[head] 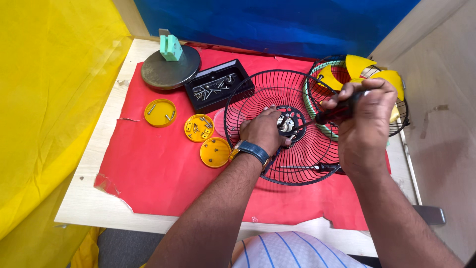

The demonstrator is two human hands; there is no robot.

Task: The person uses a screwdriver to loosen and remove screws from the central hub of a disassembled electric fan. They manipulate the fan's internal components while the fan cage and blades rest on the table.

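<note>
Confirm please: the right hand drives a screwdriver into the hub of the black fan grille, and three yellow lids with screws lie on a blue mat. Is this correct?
Not quite. The mat is red, not blue, as the head view shows. The rest holds: the right hand drives the screwdriver into the black fan grille hub, and three yellow lids hold screws.

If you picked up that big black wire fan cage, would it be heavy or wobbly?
Probably light for its size: the black wire cage is mostly thin wires and open gaps. It likely holds its dome shape, perhaps flexing a little. Being round, it could rock or slide on the red sheet; the left hand steadies it.

Black wire fan guard [297,154], red mat [158,168], yellow fan blades [358,66].
</note>
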